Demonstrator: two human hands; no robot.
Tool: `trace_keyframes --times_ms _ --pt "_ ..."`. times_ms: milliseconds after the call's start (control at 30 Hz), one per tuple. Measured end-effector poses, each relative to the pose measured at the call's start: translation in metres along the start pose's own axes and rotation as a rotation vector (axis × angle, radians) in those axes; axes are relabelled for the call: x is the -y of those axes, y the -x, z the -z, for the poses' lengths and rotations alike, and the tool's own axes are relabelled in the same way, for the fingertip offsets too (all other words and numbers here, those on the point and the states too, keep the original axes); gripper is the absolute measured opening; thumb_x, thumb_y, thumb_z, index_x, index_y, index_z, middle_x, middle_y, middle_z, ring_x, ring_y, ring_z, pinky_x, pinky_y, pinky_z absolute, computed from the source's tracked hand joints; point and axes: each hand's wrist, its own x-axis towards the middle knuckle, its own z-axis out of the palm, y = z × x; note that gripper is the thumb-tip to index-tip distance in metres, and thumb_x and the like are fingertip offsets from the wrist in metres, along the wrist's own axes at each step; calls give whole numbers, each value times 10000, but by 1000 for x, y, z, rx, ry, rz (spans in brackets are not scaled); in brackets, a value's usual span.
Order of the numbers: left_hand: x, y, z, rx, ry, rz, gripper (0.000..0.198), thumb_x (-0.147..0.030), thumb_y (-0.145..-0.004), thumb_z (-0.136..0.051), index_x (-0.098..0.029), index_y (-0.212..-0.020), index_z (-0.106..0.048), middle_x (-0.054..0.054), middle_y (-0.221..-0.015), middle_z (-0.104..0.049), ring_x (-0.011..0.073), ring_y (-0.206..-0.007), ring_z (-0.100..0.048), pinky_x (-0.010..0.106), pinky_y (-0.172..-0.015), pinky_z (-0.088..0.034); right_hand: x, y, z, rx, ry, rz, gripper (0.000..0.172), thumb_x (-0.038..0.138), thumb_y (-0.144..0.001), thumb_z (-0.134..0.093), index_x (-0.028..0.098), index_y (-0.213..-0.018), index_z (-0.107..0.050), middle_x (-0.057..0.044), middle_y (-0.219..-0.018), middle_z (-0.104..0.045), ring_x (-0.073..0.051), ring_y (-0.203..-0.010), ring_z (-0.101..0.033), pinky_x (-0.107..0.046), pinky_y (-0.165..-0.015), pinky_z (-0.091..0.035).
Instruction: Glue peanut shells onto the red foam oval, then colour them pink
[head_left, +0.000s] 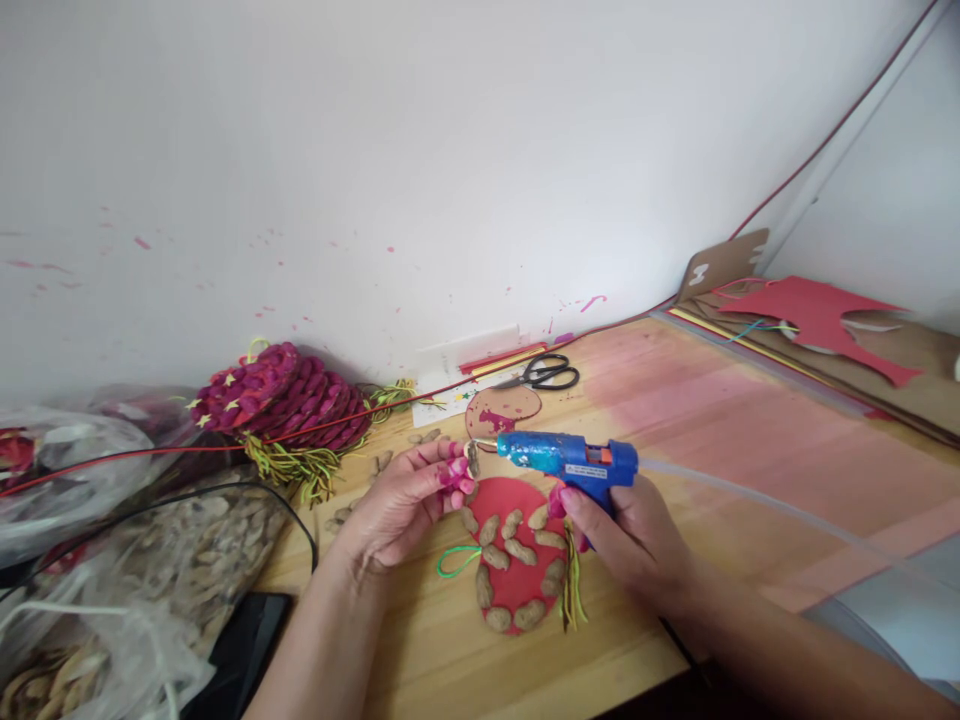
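Note:
Between the pink-stained fingertips of my left hand [411, 498] is a peanut shell [472, 460], held up above the table. My right hand [626, 530] grips a blue hot glue gun [562, 462], its metal nozzle pointing left and meeting or nearly meeting the shell. Below both hands lies a red gourd-shaped card [517, 585] with several peanuts [520, 550] set along its edge and across its middle. A green cord loop [456, 563] sticks out at the card's left, and a yellow-green tassel [574, 585] at its right.
Black-handled scissors [551, 373] and a brown gourd-shaped card [502, 412] lie behind. Left are stacked magenta peanut-covered pieces [285, 400], loose peanuts [381, 463] and a plastic bag of peanuts [217, 540]. Red card scrap [817, 310] sits far right. A red cable [420, 400] crosses the table.

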Motion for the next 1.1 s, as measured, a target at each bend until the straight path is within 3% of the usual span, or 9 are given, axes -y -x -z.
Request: trace_keyframes --times_ms 1100 --pt "1 0 2 -16 19 2 335 -230 -617 -918 -120 -837 -690 30 -698 -662 90 -589 -606 167 -533 -506 4 -2 0 5 -14 0 291 289 -970 -512 214 -689 -531 37 -534 -552 -116 -487 -530 -247 -503 -401"
